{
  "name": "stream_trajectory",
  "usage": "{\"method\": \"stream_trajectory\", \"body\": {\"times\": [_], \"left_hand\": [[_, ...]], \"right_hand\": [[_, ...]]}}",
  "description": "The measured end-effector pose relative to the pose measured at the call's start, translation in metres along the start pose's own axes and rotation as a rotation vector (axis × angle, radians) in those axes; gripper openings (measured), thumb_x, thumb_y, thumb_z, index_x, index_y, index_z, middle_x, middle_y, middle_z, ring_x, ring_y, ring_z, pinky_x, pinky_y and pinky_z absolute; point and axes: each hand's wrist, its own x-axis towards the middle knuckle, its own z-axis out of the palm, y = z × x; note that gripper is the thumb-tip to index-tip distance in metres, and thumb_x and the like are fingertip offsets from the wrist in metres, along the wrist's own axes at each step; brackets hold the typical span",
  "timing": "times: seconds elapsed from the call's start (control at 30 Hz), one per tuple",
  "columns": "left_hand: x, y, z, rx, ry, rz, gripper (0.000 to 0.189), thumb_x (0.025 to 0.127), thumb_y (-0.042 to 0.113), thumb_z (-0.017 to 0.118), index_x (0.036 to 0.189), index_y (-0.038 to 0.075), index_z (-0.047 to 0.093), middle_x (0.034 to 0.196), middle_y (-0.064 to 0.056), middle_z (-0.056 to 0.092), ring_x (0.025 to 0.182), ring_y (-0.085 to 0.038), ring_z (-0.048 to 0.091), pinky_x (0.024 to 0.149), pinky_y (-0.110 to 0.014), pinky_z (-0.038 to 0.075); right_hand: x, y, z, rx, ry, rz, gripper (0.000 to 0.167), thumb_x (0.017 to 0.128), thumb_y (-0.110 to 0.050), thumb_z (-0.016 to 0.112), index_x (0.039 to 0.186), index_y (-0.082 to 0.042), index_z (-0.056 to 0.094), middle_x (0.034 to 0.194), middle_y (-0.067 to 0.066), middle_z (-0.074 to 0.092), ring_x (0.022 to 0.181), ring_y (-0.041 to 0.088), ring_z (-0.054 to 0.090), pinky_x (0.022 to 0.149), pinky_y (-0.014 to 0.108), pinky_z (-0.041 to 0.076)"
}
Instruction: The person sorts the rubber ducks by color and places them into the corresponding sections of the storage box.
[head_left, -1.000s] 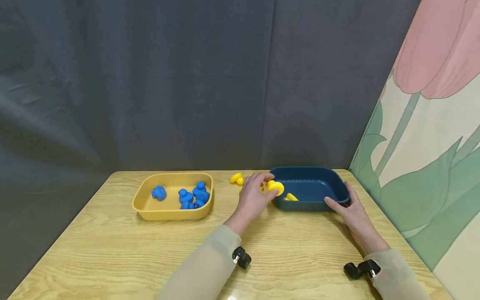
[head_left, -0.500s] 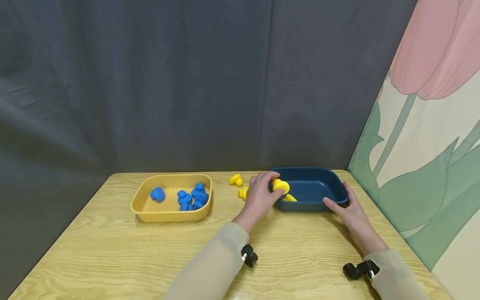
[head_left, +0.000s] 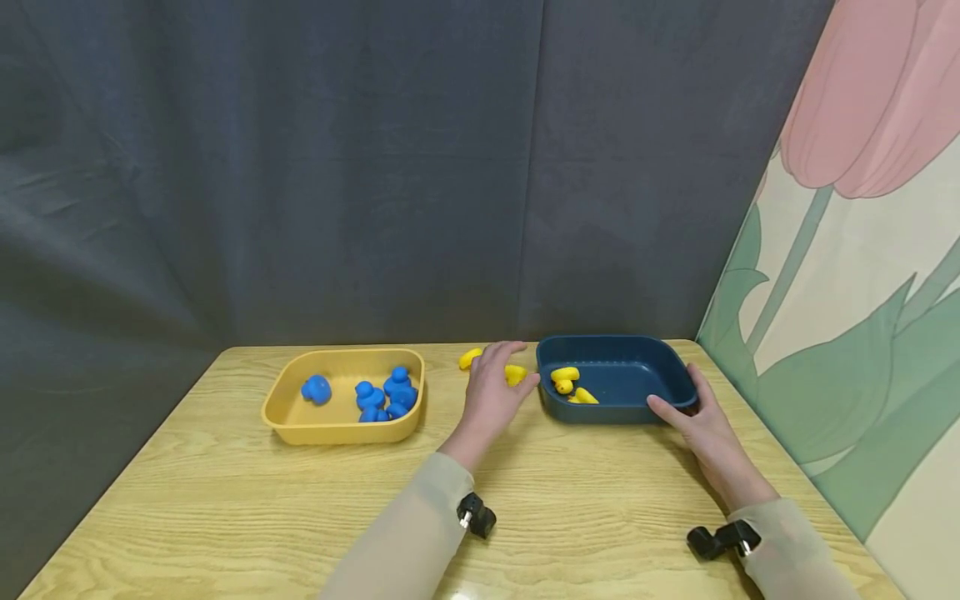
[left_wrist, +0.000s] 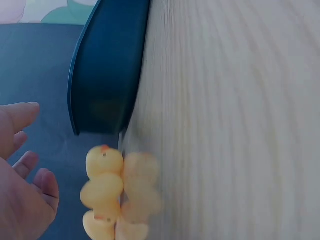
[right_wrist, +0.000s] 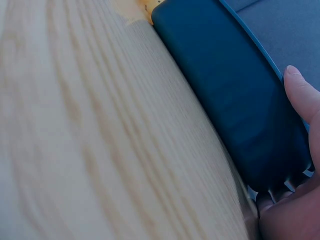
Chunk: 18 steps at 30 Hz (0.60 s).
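Note:
My left hand (head_left: 491, 400) hovers left of the navy tray (head_left: 600, 414), fingers spread and holding nothing. Just beyond it, partly hidden, lies a yellow rubber duck (head_left: 516, 375); another yellow duck (head_left: 469, 358) is farther left. The left wrist view shows yellow ducks (left_wrist: 102, 190) on the table below the tray's end, beside the hand. Inside the tray's left part sit two more yellow ducks (head_left: 565, 375). My right hand (head_left: 708, 429) grips the tray's right end. In the right wrist view, its thumb (right_wrist: 300, 92) lies on the rim and the other fingers reach round the end.
A yellow tray (head_left: 337, 433) with several blue ducks (head_left: 369, 395) stands on the left of the wooden table (head_left: 247, 517). A dark curtain (head_left: 375, 167) hangs behind the table. A wall with painted tulips (head_left: 847, 350) borders the right side.
My left hand has let go of a yellow duck, which now lies in the navy tray, and has moved back left over the ducks on the table. My right hand stays on the tray.

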Motion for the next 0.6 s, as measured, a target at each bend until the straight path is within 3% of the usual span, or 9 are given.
{"method": "stream_trajectory", "body": {"times": [0.27, 0.6], "left_hand": [[-0.005, -0.02, -0.015, -0.018, 0.039, -0.029, 0.052, 0.1, 0.018, 0.085, 0.149, 0.016, 0.068, 0.157, -0.007, 0.058, 0.137, -0.035, 0.05, 0.112, -0.052, 0.05], [-0.008, -0.033, -0.019, -0.027, 0.001, -0.082, 0.053, 0.101, 0.016, 0.085, 0.15, 0.013, 0.067, 0.157, -0.012, 0.059, 0.139, -0.039, 0.05, 0.115, -0.055, 0.048]], "right_hand": [[-0.001, -0.002, 0.0, -0.013, -0.003, 0.0, 0.111, 0.111, -0.038, 0.071, 0.175, -0.022, -0.019, 0.182, 0.012, -0.02, 0.167, 0.045, -0.004, 0.133, 0.064, 0.009], [-0.001, -0.002, -0.001, -0.009, -0.009, 0.005, 0.111, 0.111, -0.037, 0.07, 0.175, -0.023, -0.02, 0.182, 0.012, -0.021, 0.167, 0.045, -0.003, 0.133, 0.064, 0.009]]}}
